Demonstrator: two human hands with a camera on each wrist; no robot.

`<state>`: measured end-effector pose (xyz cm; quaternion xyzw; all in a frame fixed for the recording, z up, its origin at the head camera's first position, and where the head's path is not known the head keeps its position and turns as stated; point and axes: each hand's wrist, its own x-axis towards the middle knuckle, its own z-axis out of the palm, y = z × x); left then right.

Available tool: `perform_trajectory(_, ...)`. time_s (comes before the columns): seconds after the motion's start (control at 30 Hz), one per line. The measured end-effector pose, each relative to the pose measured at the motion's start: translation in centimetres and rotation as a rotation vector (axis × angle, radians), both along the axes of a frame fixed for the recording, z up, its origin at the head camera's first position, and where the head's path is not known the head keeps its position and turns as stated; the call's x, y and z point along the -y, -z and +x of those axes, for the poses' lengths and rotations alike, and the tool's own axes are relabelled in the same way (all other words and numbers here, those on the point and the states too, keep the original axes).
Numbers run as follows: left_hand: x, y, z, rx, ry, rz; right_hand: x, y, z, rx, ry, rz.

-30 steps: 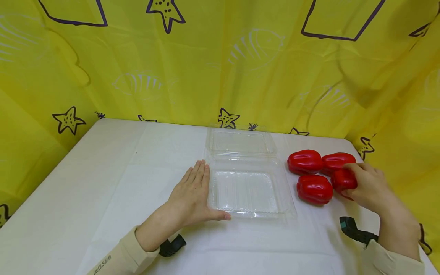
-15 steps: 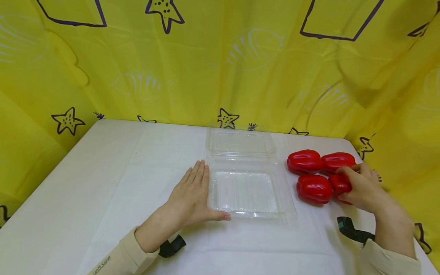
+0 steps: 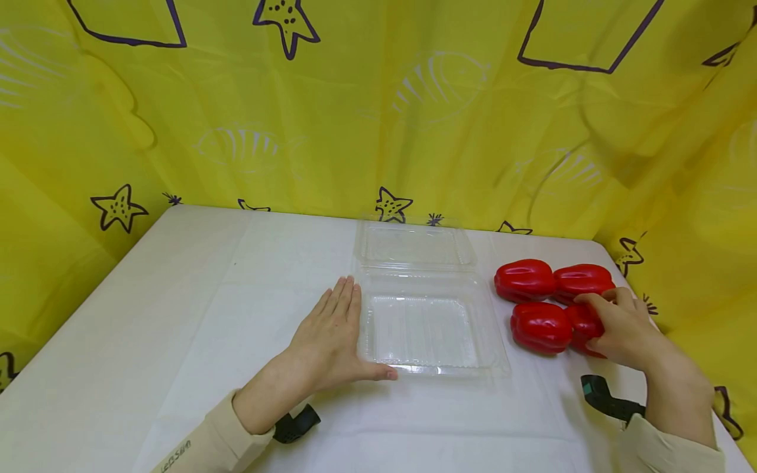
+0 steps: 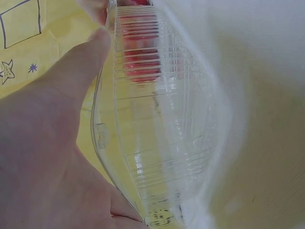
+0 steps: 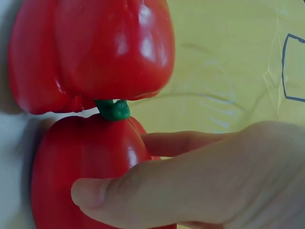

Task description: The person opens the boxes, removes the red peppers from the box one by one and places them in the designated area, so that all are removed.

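Observation:
My left hand [image 3: 328, 338] lies along the left side of an open clear plastic clamshell box [image 3: 420, 332], fingers straight and thumb stretched along its front edge. The left wrist view shows the thumb [image 4: 71, 67] at the rim of the ribbed box [image 4: 162, 124]. On the right, my right hand [image 3: 629, 332] grips a red bell pepper [image 3: 582, 323], thumb on the near side and fingers over the far side. In the right wrist view, this pepper [image 5: 81, 152] stands end to end with another red pepper [image 5: 95, 52], a green stem [image 5: 113, 109] between them.
Beside the held pepper lies a red pepper [image 3: 541, 327], with two more, a left one [image 3: 524, 280] and a right one [image 3: 582, 281], behind. The box's lid [image 3: 416, 246] lies folded back toward the yellow curtain [image 3: 331, 118]. All rest on a white table [image 3: 236, 315].
My right hand has shifted slightly left with its pepper, which has come up against the neighbouring pepper; over the last half second it barely moves. My left hand stays in place.

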<state>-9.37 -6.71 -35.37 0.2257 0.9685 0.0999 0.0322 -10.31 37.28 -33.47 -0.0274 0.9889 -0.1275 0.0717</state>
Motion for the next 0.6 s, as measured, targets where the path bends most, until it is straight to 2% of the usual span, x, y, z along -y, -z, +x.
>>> perform_trajectory(0.2, -0.1, -0.1, 0.0, 0.012, -0.005, 0.025, 0.1, -0.3, -0.2, -0.001, -0.014, 0.001)
perform_trajectory(0.43, 0.0, -0.2, -0.2, 0.04, -0.002, 0.001, -0.1, -0.5, 0.4, 0.021, -0.028, 0.027)
perform_trajectory(0.6, 0.3, -0.5, -0.5, 0.025, 0.002, -0.015, 1.1, -1.3, 0.6, -0.069, -0.041, 0.009)
